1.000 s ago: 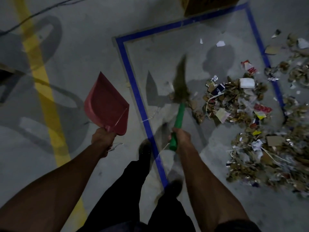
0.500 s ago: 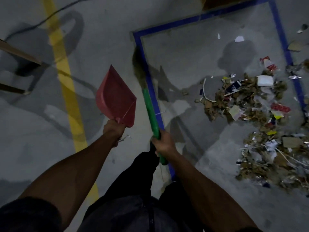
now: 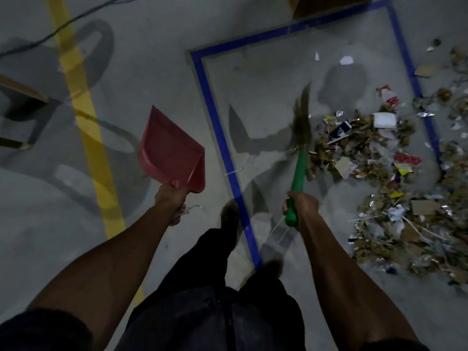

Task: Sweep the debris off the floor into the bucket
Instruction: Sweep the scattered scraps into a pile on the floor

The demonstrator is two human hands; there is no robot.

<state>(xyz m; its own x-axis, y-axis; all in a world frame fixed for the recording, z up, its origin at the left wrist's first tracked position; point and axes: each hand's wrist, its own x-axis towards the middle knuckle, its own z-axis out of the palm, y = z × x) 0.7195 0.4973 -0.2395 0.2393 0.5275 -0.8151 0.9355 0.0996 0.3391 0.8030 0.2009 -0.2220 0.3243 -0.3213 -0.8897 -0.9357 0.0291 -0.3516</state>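
Observation:
My left hand (image 3: 170,198) grips the handle of a red dustpan (image 3: 170,150), held off the floor with its mouth pointing away from me. My right hand (image 3: 302,204) grips the green handle of a short broom (image 3: 300,171). Its brown bristles (image 3: 302,120) are blurred and lie at the left edge of the debris pile (image 3: 374,158). The pile is torn cardboard, paper scraps, foil and wrappers spread over the right side of the floor. No bucket is in view.
Blue tape (image 3: 220,138) marks a rectangle on the grey concrete; my feet (image 3: 229,216) straddle its left line. A yellow floor stripe (image 3: 86,117) runs on the left. Wooden furniture legs (image 3: 17,89) stand at far left, a cardboard box (image 3: 319,3) at the top.
The broom swung from the left side of the blue tape line back to the right, to the edge of the debris pile. The dustpan stays held up in my left hand.

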